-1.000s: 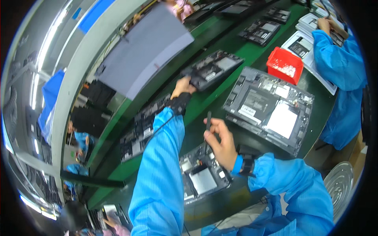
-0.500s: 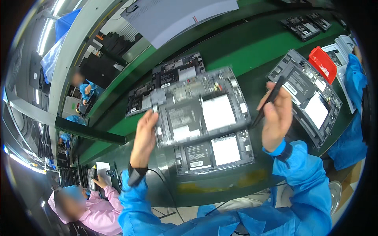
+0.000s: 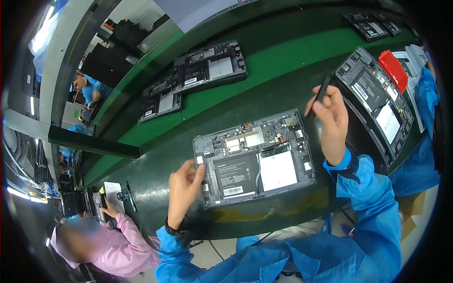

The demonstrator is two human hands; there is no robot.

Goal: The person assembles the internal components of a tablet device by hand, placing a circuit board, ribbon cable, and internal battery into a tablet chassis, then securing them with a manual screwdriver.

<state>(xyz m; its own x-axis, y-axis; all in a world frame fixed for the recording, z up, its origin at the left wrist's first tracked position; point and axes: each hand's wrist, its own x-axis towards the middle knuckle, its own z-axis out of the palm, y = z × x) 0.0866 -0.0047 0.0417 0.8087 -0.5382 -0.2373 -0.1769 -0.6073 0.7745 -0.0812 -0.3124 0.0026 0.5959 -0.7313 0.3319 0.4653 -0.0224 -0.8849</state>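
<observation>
An opened laptop base (image 3: 231, 170) lies on the dark green bench in front of me, its circuit board along the far side and a black battery beside a white panel nearer me. My left hand (image 3: 185, 191) is closed at its left edge, thumb on top and fingers along the side. Whether another base lies beneath it, I cannot tell. Up and to the right of the base, my right hand (image 3: 332, 123) pinches a slim black tool, apparently tweezers (image 3: 323, 88), pointing down to the left and clear of the base.
Opened bases (image 3: 210, 68) sit on the green strip at the back left. Another base (image 3: 375, 101) lies tilted at the right, by a red tray (image 3: 393, 70) and a blue-sleeved person. More bases (image 3: 365, 27) are at the far right. A person in pink (image 3: 125, 243) works at the left.
The base that my left hand held raised over another one is now down on the bench, covering where that one lay. My right hand has moved slightly up, still holding the black tool.
</observation>
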